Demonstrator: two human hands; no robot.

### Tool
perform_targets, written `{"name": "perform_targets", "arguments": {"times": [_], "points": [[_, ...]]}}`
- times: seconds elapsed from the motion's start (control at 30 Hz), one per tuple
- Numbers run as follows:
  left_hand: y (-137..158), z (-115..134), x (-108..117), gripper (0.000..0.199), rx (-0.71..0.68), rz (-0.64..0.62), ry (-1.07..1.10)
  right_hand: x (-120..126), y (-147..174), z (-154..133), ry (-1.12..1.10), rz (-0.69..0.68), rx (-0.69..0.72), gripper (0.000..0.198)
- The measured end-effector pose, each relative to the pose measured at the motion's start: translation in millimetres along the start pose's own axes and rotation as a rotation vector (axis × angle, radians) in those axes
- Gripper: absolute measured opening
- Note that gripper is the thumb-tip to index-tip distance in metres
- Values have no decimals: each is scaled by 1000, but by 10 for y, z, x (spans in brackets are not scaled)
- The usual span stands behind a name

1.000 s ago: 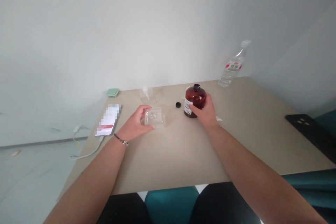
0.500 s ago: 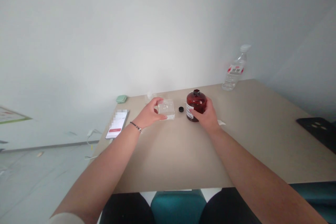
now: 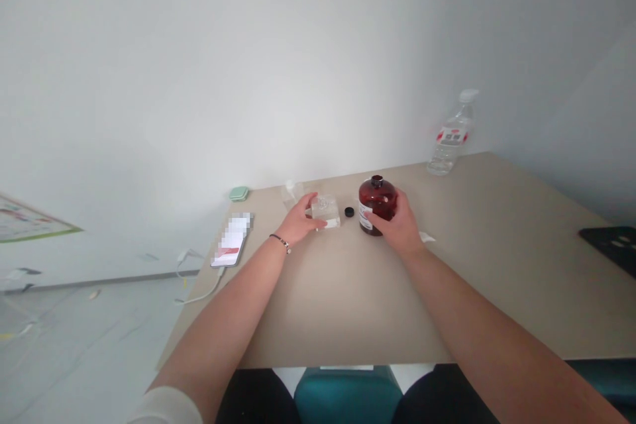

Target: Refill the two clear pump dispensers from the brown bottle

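My left hand is curved around the left side of a clear, square, block-like container on the table. Its thumb lies along the near edge, the other fingers along the far one. My right hand grips the right side of a round brown bottle with a white label, the thumb across its front. The bottle stands upright and its neck is uncapped. Between the two lies a small black cap, touched by neither hand.
Behind my left hand stands a clear plastic piece. A phone with a cable and a green case are at the left edge. A water bottle leans against the wall; a black object lies far right.
The view has shifted a little, so everything sits further right. My left hand and the clear container have moved slightly right towards the cap. My right hand keeps its grip on the brown bottle.
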State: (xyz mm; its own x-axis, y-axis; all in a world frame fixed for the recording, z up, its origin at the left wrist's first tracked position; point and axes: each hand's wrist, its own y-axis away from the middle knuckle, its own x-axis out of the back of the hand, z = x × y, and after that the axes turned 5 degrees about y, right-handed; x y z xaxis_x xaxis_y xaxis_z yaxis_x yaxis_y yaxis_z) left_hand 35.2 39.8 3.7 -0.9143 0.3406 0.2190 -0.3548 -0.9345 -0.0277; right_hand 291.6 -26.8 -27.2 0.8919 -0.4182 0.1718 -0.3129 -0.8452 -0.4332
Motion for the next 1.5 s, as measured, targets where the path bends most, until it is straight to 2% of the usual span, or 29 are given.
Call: {"name": "perform_targets", "arguments": {"times": [0.23, 0.33, 0.4, 0.53, 0.7, 0.83, 1.03, 1.23, 1.33, 1.4, 1.5], "points": [[169, -104, -66, 94, 2, 162, 53, -1, 6, -117, -19, 50, -34, 81], [304, -155, -37, 84, 4, 184, 46, 23, 53, -187, 39, 64, -48, 80], [387, -184, -25, 74, -30, 181, 13, 34, 131, -259, 67, 53, -9, 80], [456, -205, -51, 61, -110, 160, -76, -21, 355, -450, 50, -65, 107, 81], [410, -212, -63, 55, -125, 156, -131, -265, 512, -623, 10, -254, 79, 82], [368, -263, -30, 55, -124, 157, -87, -429, 491, -637, 60, -300, 59, 83], [331, -336, -22, 59, -122, 142, -59, -500, 463, -603, 80, -301, 16, 82], [356, -303, -32, 55, -112, 155, -55, -515, 508, -542, 138, -340, 53, 87], [373, -244, -36, 51, -95, 174, -34, -457, 500, -525, 193, -350, 118, 90], [380, -209, -39, 49, -81, 193, -18, -383, 456, -517, 222, -320, 168, 82], [380, -175, -39, 45, -60, 219, 25, -221, 328, -481, 291, -169, 189, 54]]}}
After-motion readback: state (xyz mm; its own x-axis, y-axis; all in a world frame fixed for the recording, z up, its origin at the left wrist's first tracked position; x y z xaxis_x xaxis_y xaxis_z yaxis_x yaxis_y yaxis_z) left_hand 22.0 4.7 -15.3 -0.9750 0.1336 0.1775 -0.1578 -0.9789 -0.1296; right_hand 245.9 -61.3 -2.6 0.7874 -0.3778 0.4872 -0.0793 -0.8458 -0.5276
